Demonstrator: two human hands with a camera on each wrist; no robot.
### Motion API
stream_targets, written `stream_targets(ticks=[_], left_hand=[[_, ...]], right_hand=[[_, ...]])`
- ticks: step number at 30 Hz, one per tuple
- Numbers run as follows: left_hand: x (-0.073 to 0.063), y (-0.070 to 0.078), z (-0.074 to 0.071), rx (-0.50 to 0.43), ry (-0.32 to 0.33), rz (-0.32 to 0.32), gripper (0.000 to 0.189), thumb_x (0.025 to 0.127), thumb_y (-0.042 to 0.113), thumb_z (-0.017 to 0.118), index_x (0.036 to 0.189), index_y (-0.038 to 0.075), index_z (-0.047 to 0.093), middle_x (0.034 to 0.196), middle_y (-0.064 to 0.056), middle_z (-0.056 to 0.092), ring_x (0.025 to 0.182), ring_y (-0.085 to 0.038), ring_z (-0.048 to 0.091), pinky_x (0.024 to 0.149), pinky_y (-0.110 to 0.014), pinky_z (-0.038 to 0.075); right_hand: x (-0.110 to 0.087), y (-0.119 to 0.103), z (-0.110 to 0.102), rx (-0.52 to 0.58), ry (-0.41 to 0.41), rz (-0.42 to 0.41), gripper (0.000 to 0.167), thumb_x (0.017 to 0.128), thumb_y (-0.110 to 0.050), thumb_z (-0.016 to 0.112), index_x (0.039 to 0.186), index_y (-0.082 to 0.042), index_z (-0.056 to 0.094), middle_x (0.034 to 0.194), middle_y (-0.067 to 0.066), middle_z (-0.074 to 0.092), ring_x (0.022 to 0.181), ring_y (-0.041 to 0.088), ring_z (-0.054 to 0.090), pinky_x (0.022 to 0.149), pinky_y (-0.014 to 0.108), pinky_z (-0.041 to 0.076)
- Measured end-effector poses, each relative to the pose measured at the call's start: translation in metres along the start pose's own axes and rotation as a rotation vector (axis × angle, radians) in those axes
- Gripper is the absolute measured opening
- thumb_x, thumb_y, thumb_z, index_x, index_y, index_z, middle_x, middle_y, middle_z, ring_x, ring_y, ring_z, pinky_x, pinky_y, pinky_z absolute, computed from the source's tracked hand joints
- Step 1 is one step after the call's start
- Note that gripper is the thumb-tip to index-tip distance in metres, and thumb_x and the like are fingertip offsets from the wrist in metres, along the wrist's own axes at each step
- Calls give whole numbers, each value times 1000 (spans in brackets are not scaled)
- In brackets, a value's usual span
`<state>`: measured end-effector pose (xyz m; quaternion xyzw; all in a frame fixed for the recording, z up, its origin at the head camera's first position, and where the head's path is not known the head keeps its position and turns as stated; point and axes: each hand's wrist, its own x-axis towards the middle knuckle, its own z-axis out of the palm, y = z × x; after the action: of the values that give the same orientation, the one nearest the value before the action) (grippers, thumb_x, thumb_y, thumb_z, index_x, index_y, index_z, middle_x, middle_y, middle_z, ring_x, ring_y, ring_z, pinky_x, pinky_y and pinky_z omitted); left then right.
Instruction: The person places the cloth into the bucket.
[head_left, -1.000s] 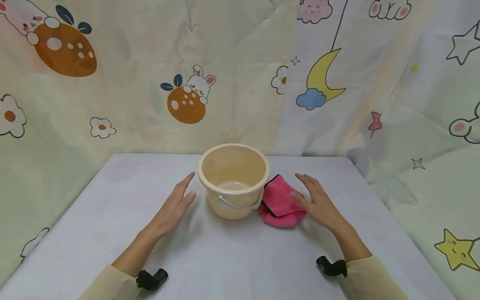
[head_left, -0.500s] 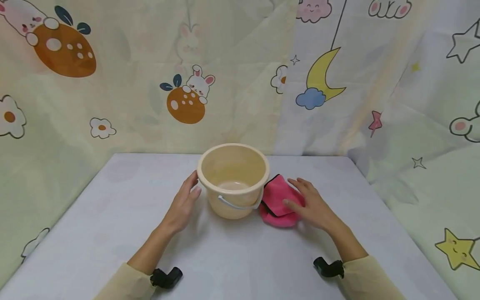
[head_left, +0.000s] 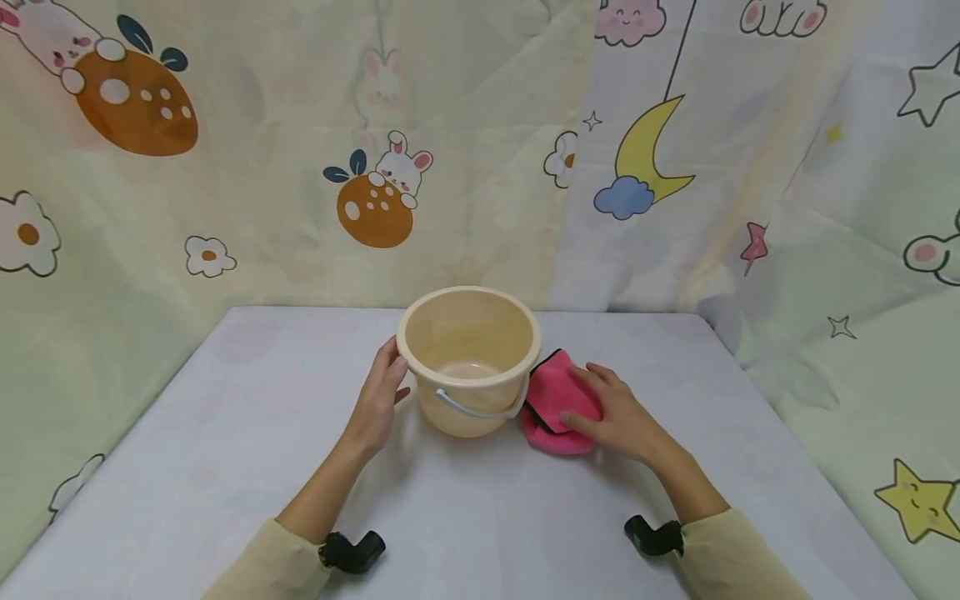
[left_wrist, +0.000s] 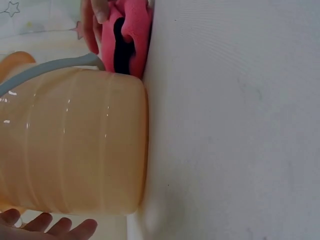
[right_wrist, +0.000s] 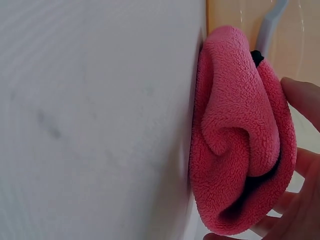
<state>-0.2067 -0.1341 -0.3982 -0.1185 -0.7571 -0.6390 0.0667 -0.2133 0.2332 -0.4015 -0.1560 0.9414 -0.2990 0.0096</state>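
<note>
A cream plastic bucket (head_left: 468,400) with a pale grey handle stands upright in the middle of the table. My left hand (head_left: 377,404) is at its left side, the fingers reaching up to the rim and the thumb near its front. In the left wrist view, the fingertips (left_wrist: 60,227) lie close along the bucket's wall. Right beside the bucket lies a folded pink towel (head_left: 562,404) with black edging. Over its right part my right hand (head_left: 626,417) spreads, thumb and fingers touching it. The right wrist view shows the towel (right_wrist: 240,135) still resting on the table, partly hiding those fingers.
A white cloth covers the table (head_left: 480,517). Behind and on both sides hangs a curtain (head_left: 480,167) printed with cartoon rabbits, flowers and a moon. Each wrist wears a black camera mount, such as the left wrist mount (head_left: 352,552).
My left hand has moved right and up to the bucket's rim. My right hand has come left and down onto the towel. Bucket and towel stay where they were.
</note>
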Motion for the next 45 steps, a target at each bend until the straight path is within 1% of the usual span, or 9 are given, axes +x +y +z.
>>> stream_targets(ticks=[3, 7, 11, 16, 19, 26, 35, 40, 45], left_hand=[[2, 0, 4, -43, -2, -23, 61, 108, 40, 36, 164, 19, 22, 163, -14, 33, 152, -37, 34, 114, -70, 36], [1, 2, 7, -83, -6, -19, 64, 107, 36, 43, 164, 19, 20, 159, -17, 34, 151, -39, 37, 113, -68, 39], [1, 3, 8, -90, 10, -16, 64, 106, 34, 46, 164, 20, 22, 158, -18, 36, 149, -39, 40, 111, -66, 43], [0, 3, 9, -108, 29, -24, 63, 106, 33, 47, 163, 20, 25, 158, -18, 38, 148, -39, 41, 111, -66, 43], [-1, 3, 10, -122, 32, -25, 63, 106, 32, 47, 164, 20, 25, 158, -18, 38, 148, -38, 41, 111, -66, 43], [0, 3, 11, -135, 37, -19, 63, 106, 32, 48, 163, 20, 26, 159, -16, 38, 148, -38, 40, 112, -65, 42], [1, 4, 11, -144, 47, -26, 63, 105, 31, 49, 163, 20, 26, 158, -17, 38, 147, -38, 41, 112, -64, 43], [1, 5, 11, -152, 46, -29, 63, 105, 31, 48, 163, 19, 26, 159, -16, 38, 148, -38, 40, 112, -65, 42], [1, 6, 11, -153, 46, -39, 64, 105, 32, 48, 163, 19, 27, 161, -15, 37, 148, -38, 40, 112, -66, 41]], right_hand=[[1, 0, 2, 2, -8, -10, 81, 92, -45, 73, 158, -12, 40, 161, 27, 33, 143, 51, 37, 101, 67, 50], [2, 1, 4, -10, -7, -44, 77, 91, -40, 75, 155, -11, 45, 155, 28, 41, 137, 49, 45, 98, 62, 52], [4, 1, 5, -16, -1, -60, 75, 89, -37, 77, 153, -10, 49, 150, 27, 46, 132, 47, 50, 96, 59, 54], [5, 1, 6, -4, 8, -65, 71, 87, -30, 81, 149, -9, 53, 143, 24, 53, 125, 42, 56, 93, 55, 56], [5, 1, 8, 4, 20, -58, 68, 86, -25, 82, 146, -9, 56, 140, 22, 56, 124, 41, 57, 93, 55, 56], [7, -1, 10, 9, 49, -11, 62, 86, -14, 81, 144, -12, 60, 139, 20, 59, 128, 42, 56, 101, 60, 52], [7, 0, 12, 17, 117, -50, 53, 84, -5, 80, 135, -9, 66, 132, 20, 62, 123, 41, 59, 98, 59, 53], [6, 0, 12, 50, 164, -4, 49, 84, -5, 79, 132, -9, 68, 132, 20, 64, 123, 41, 59, 97, 56, 53], [5, -1, 12, 103, 178, 73, 48, 86, -9, 78, 133, -10, 68, 136, 20, 63, 122, 39, 59, 92, 47, 54]])
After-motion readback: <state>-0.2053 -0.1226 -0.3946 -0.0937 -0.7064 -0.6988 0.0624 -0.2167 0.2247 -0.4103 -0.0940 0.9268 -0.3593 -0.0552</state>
